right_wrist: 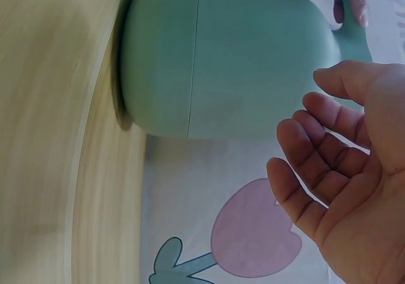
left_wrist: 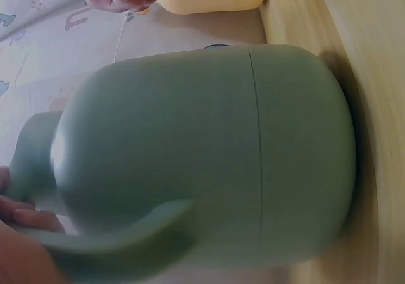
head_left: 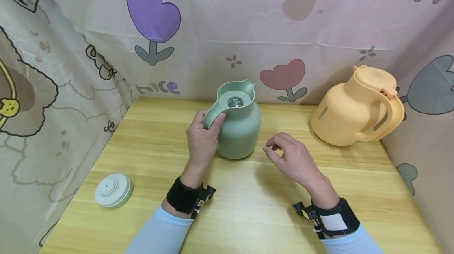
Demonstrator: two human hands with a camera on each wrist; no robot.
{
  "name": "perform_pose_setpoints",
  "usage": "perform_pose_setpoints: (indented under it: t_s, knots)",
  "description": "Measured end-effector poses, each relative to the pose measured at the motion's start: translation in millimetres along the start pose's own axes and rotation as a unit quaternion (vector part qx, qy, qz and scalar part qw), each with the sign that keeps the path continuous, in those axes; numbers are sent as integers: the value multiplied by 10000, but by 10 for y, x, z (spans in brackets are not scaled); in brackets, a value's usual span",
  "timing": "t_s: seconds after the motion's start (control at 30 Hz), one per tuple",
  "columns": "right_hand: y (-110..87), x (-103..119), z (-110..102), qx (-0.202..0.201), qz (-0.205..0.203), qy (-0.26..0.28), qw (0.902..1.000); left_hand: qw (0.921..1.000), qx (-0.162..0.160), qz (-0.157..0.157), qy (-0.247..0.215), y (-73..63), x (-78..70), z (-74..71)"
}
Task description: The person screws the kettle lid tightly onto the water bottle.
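Note:
A green thermos jug stands upright on the wooden table, its top uncovered so that a shiny round opening shows inside the neck. My left hand grips the jug's handle from the left side. To the right of the jug, my right hand hovers over the table with its fingers loosely curled around nothing. In the right wrist view, that hand's palm and relaxed fingers show close beside the jug's body. A round white-and-green lid lies on the table at the left.
A yellow thermos jug with its lid on stands at the back right, handle toward the right. A patterned curtain hangs behind the wooden table and along both sides.

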State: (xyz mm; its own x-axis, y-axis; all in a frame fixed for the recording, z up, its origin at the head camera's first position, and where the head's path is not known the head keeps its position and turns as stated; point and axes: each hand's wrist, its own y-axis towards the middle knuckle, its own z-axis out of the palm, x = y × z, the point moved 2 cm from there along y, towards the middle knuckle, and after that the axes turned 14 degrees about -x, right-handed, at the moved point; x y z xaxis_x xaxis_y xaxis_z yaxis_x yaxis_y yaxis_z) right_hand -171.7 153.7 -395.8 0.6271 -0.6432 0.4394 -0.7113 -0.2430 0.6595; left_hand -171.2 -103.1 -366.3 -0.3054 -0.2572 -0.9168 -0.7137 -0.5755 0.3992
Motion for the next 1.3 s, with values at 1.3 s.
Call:
perform_pose_setpoints:
  t_s: [1.3]
  knots:
    - [-14, 26, -33, 56, -85, 57, 9999, 9912, 1313, -140, 85, 481, 284, 205]
